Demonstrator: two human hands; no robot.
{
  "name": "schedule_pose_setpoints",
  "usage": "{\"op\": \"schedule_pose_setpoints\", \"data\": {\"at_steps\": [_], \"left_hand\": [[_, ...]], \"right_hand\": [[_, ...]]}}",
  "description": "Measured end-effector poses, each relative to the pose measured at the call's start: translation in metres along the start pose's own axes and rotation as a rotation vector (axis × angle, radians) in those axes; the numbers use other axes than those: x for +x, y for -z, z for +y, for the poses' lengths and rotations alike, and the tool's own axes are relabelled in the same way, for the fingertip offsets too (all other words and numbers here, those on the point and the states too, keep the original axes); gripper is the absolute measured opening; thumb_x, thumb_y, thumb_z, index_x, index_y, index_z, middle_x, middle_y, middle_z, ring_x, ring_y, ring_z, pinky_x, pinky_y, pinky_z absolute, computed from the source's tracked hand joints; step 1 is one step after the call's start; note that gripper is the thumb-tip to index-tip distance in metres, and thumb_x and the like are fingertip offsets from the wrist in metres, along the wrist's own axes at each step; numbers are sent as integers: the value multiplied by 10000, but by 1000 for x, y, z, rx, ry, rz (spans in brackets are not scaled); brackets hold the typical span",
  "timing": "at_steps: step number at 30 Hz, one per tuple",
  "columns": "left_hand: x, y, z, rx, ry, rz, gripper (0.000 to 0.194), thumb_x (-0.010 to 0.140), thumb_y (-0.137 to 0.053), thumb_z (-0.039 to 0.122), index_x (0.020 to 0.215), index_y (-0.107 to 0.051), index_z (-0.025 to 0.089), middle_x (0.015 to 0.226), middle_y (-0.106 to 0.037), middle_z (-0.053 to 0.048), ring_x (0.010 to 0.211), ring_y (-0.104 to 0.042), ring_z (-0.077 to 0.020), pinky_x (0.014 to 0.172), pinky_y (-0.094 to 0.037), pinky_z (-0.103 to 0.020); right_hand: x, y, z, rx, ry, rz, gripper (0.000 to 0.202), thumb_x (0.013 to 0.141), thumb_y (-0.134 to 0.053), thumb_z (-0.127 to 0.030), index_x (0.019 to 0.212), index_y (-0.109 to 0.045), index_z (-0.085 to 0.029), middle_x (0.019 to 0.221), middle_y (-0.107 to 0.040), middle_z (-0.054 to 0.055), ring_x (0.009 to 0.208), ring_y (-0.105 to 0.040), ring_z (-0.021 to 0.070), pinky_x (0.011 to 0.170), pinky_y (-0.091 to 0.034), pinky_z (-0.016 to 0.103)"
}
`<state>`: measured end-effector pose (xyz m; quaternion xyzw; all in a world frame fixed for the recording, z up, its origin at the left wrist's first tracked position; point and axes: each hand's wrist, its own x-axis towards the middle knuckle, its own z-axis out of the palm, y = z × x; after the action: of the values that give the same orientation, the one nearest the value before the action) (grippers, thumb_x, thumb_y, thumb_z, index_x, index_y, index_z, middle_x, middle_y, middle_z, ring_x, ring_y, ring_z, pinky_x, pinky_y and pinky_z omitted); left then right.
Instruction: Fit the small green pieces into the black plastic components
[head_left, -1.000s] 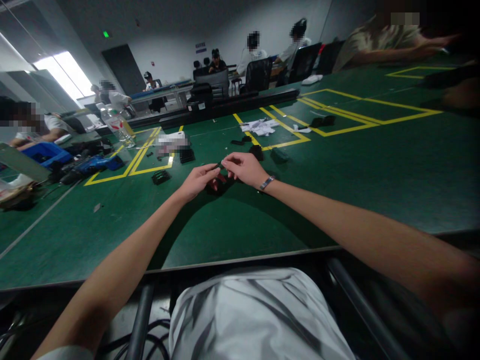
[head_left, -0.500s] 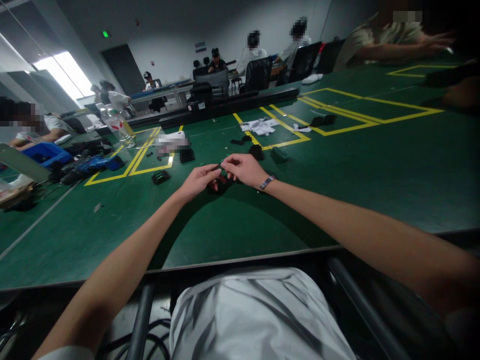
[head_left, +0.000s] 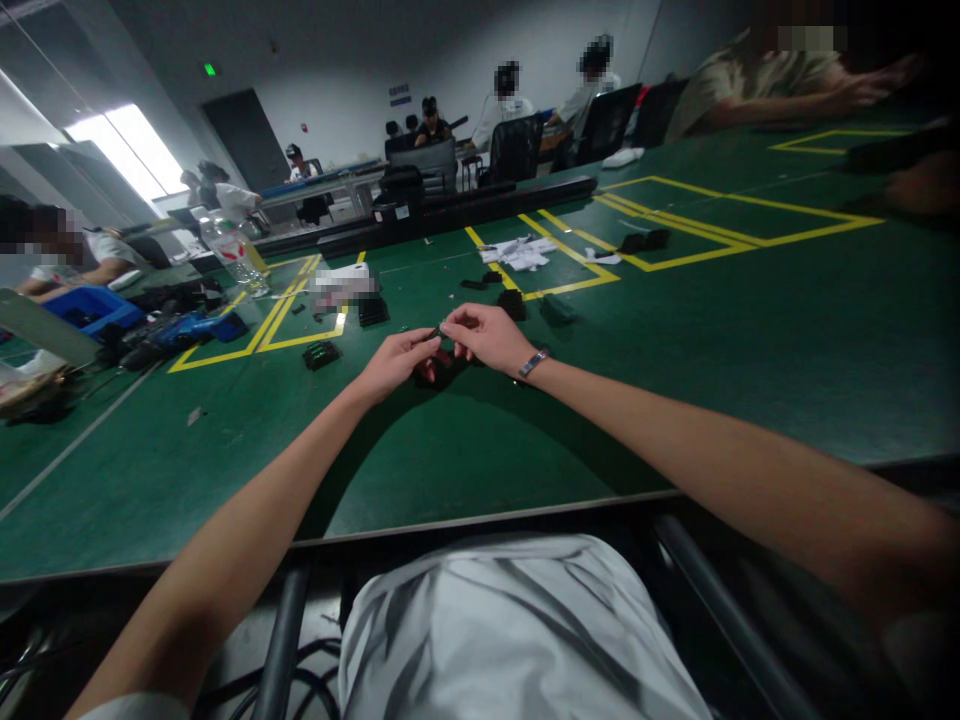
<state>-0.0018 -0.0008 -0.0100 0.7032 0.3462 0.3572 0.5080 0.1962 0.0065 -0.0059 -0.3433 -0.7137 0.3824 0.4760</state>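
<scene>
Both hands meet over the green tabletop [head_left: 480,440], pinching one small dark piece [head_left: 439,331] whose kind I cannot make out. My left hand [head_left: 401,362] grips it from the left between thumb and fingers. From the right, my right hand [head_left: 486,334], with a band on its wrist, has thumb and fingertips closed at the piece's other end. Something dark reddish shows beneath the fingers, mostly hidden. Beyond the right hand lie a black block-like part [head_left: 511,304] and a dark translucent piece [head_left: 558,311]. Left of my left hand sits a dark green-black part [head_left: 321,354].
White paper scraps [head_left: 519,252] and small black parts lie farther back among yellow tape lines. At the left are a clear bottle [head_left: 238,255], a blue power tool [head_left: 196,328] and a blue bin [head_left: 94,310]. Several people sit around the room, one at this table's right.
Almost nothing differs. Both hands keep their pinch on the small dark piece, and the hands of the person at the right have shifted slightly.
</scene>
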Motion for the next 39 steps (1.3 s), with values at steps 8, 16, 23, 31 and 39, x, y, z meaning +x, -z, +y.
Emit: {"op": "schedule_pose_setpoints", "data": {"at_steps": [8,16,23,31,39], "left_hand": [[1,-1,0,-5,-1,5,507,866,-634,491,1223,-631,132,916,-718,-99,588,-609,-98,547,-458,-218],[-1,-1,3,-25,1,-8,493,876,-632,473,1229,-629,128,934,-711,-93,590,-605,-89,567,-480,-224],[-2,-1,4,-48,3,-10,499,875,-637,464,1249,-627,134,929,-710,-92,596,-604,-89,576,-488,-226],[-2,-1,3,-46,6,-1,517,869,-644,468,1262,-627,132,942,-712,-95,597,-604,-83,573,-483,-217],[-1,0,1,-48,3,-14,539,878,-636,462,1300,-605,129,936,-716,-103,606,-621,-97,580,-489,-230]], "right_hand": [[5,4,6,-19,-33,48,330,832,-692,-478,949,-634,-175,806,-677,63,568,-613,143,419,-458,244],[4,6,4,-46,-19,-67,409,842,-657,-536,953,-693,-144,687,-657,44,549,-590,135,439,-459,236],[4,7,4,-32,-12,-66,387,853,-650,-509,964,-706,-142,677,-654,43,559,-598,147,457,-473,252],[3,8,3,-20,-18,-69,362,855,-662,-480,956,-704,-134,652,-641,33,545,-589,131,448,-467,226],[4,8,3,-4,-20,-77,320,886,-628,-451,921,-691,-139,613,-617,22,525,-585,133,438,-466,231]]}}
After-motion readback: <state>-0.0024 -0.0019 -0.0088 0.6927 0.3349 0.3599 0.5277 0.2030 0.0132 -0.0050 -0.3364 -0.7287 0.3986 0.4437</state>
